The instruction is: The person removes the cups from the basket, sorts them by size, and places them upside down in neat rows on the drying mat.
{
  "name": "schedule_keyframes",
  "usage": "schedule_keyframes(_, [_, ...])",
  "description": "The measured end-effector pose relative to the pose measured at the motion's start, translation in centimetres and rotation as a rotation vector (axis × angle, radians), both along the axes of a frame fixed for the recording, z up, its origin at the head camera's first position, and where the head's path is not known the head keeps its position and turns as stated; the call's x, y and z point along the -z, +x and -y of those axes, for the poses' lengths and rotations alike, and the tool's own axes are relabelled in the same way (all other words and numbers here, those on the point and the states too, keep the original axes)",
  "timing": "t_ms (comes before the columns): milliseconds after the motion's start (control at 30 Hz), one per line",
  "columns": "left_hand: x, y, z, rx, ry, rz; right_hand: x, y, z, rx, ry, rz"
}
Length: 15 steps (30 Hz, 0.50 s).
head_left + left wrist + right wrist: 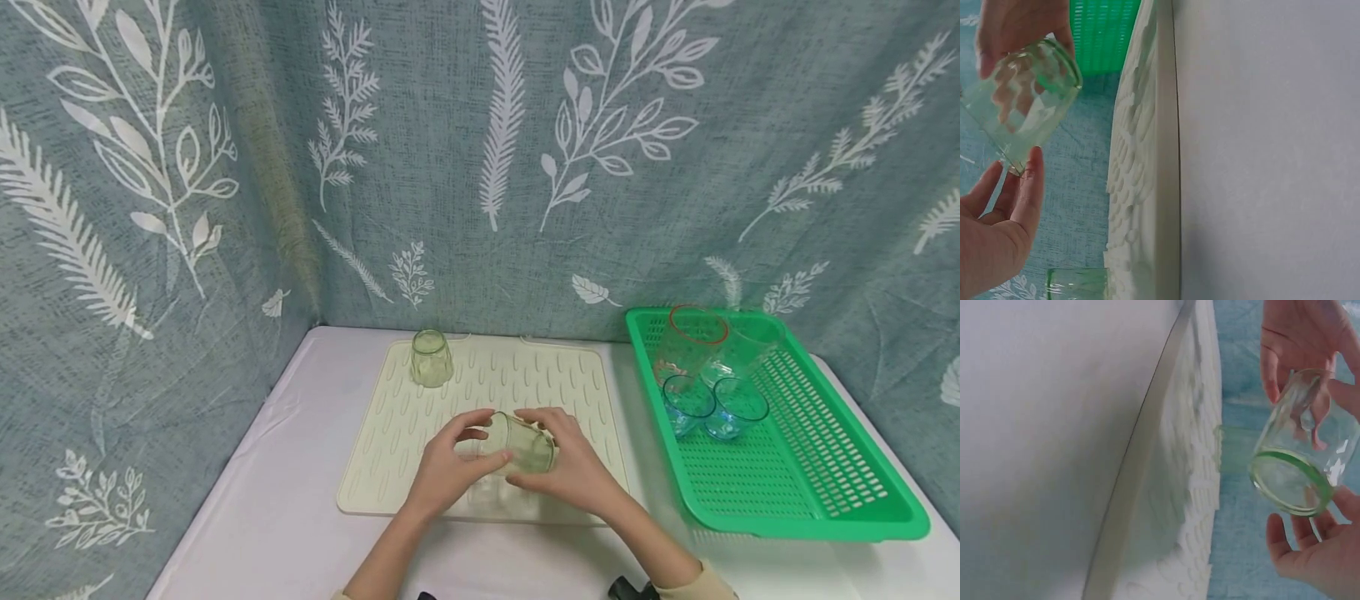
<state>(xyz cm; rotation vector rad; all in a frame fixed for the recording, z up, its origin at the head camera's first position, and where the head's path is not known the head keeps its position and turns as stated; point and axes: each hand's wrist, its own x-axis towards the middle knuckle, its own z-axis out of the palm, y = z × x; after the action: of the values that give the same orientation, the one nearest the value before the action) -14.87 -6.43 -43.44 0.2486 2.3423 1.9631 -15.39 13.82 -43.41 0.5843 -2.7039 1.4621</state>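
Observation:
Over the front half of a cream ridged drying mat (pixel 375 467), a pale green drinking glass (pixel 528 448) is held tilted onto its side between both hands. My left hand (pixel 448 467) grips its left end, thumb along the near side and fingers at the far edge. My right hand (pixel 573 467) holds the right end, where the thick green base shows, with fingers and thumb spread around it. In the right wrist view, left-hand fingers appear through the clear wall of the glass (pixel 1300 415). A second pale green glass (pixel 431 362) stands at the mat's back left corner.
A green plastic basket (pixel 802 529) sits on the right of the white-covered table (pixel 247 508). Inside are a red-rimmed glass (pixel 693 346), a clear glass (pixel 757 342) and two blue glasses (pixel 738 412) (pixel 686 404). A leaf-patterned curtain (pixel 450 167) hangs behind and at the sides.

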Motion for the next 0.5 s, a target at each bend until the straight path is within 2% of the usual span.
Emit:
schedule_keyframes(133, [0.18, -0.09, 0.28, -0.014, 0.097, 0.062, 0.02, -0.09, -0.09, 0.021, -0.133, 0.141])
schedule_keyframes(300, [0.48, -0.31, 0.44, -0.042, 0.260, 0.129, 0.28, -0.28, -0.04, 0.056, -0.330, 0.373])
schedule_keyframes(500, [0.32, -0.41, 0.27, -0.099, 0.406, 0.198, 0.42, -0.51, 0.51, 0.008, -0.609, 0.572])
